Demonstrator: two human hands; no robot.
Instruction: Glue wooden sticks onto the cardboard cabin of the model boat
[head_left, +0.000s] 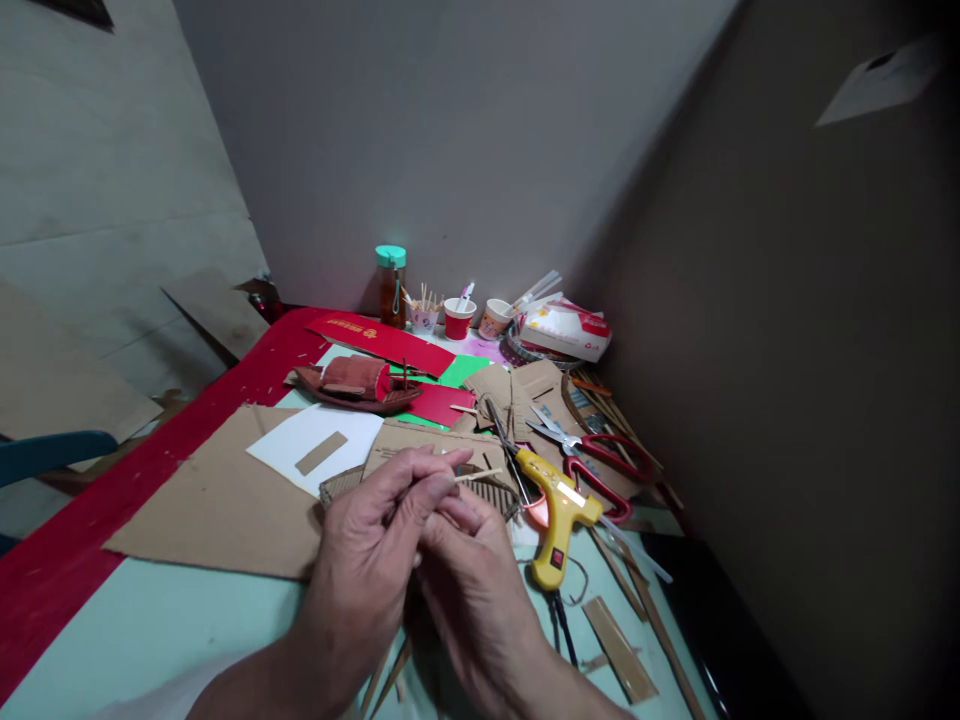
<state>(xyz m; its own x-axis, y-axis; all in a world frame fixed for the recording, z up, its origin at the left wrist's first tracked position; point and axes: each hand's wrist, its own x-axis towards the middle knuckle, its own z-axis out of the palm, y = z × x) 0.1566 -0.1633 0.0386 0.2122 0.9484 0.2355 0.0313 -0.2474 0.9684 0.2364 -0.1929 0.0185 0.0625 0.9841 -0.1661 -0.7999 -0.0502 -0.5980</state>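
My left hand (375, 525) is closed, thumb and fingertips pinching a thin wooden stick (480, 474) that points right. Pressed against it, my right hand (472, 570) is closed too; what lies inside its curled fingers is hidden. Behind the fingers is a curved piece of corrugated cardboard (495, 494), partly covered by my hands. Just right of them, a yellow glue gun (553, 510) rests on the table. Red-handled scissors (592, 445) lie open beyond it. Farther back sits a brown model boat (356, 384) with a ribbed canopy.
Flat cardboard (217, 500) and white paper (277, 450) lie at left. A bottle (391, 290), several paper cups, including a red one (459, 322), and a tissue pack (566, 325) stand along the wall. Cardboard strips (619, 650) and a black panel (720, 620) are at right.
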